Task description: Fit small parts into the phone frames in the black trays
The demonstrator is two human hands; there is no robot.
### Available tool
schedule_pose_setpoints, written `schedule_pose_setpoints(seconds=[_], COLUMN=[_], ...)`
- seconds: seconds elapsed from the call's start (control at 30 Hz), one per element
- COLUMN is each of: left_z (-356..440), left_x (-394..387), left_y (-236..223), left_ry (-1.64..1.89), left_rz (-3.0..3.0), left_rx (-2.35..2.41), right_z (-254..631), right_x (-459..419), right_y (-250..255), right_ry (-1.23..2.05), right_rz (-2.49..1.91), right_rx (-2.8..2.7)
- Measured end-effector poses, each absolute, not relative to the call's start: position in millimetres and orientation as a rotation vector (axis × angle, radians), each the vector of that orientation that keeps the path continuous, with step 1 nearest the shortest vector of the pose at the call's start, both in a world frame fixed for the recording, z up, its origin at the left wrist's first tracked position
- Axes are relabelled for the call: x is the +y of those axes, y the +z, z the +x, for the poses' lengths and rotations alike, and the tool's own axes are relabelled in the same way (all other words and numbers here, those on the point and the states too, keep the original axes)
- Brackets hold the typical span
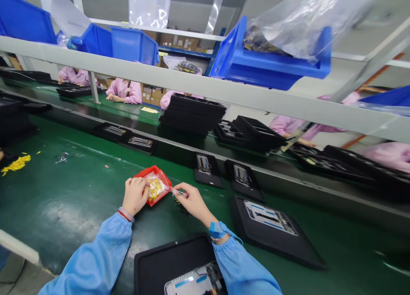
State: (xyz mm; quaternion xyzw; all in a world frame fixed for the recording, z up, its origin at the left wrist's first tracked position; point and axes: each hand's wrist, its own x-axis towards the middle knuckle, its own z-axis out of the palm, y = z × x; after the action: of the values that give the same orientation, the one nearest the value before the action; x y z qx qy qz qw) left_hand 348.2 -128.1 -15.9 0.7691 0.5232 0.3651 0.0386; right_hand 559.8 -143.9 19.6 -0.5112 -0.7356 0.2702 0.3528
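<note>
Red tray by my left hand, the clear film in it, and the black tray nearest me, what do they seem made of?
Red tray: probably moulded plastic, smooth and evenly coloured.
Clear film: likely thin, glossy plastic, being see-through with pale glints.
Black tray: matte, perhaps foam or plastic; its dull, even surface leaves that open.

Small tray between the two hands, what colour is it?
The tray is red, seen in the head view.

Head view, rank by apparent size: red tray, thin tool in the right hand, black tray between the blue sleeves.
1. Black tray, though cut off by the bottom edge
2. Red tray
3. Thin tool, partly covered by the right hand
</note>
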Motion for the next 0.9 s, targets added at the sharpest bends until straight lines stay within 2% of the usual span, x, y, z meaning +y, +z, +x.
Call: schedule_pose_setpoints(seconds=[0.27, 0.37, 0.5, 0.57, 0.63, 0.77, 0.9], left_z=[349, 360, 367, 361, 352, 335, 335], left_x=[-128, -156, -229, -261, -278, -264, -228], left_y=[-11, 2, 4, -8, -24, -45, -38], left_ry=[1.209, 1.228, 0.795, 0.630, 0.636, 0.667, 0.637], left_rz=[2.363, 2.462, 2.679, 2.711, 2.740, 2.809, 2.800], left_rx=[1.630, 1.453, 0.917, 0.843, 0.904, 0.981, 0.965], right_z=[603, 620, 629, 630, 630, 631, 634], right_x=[-188, -208, -228, -234, -238, -243, -251], right_y=[1, -13, -25, -29, -32, -37, -35], right_ry=[0.742, 0.727, 0.708, 0.702, 0.692, 0.668, 0.666], right_rz=[-1.442, -1.525, -1.606, -1.621, -1.633, -1.657, -1.677], right_rx=[-1.824, -1.792, -1.783, -1.787, -1.783, -1.763, -1.757])
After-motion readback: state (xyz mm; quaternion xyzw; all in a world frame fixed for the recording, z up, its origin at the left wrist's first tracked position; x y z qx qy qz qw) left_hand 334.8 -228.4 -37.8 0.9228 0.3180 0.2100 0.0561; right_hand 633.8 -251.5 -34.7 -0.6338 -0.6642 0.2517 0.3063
